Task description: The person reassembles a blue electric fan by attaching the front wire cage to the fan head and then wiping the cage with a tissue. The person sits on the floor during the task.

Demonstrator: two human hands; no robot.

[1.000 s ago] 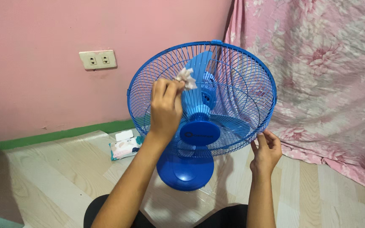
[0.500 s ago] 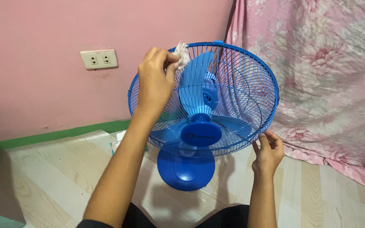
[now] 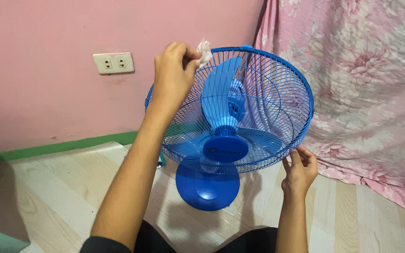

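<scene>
A blue electric fan (image 3: 258,107) with a wire grille stands tilted on its round base (image 3: 207,187) on the pale wood-pattern floor. My left hand (image 3: 172,77) pinches a crumpled white wipe (image 3: 204,48) against the grille's upper left rim. My right hand (image 3: 299,171) grips the grille's lower right rim. The blue blades and hub cap (image 3: 226,149) show through the wires.
A pink wall with a cream double socket (image 3: 113,63) and a green skirting strip (image 3: 62,147) lies behind. A pink floral cloth (image 3: 371,93) hangs and drapes at the right. My dark-clothed legs (image 3: 240,239) are at the bottom edge.
My left hand has carried the wipe from the grille's middle up to its top left rim. A wipes packet on the floor is now hidden behind my arm. The right hand stays put.
</scene>
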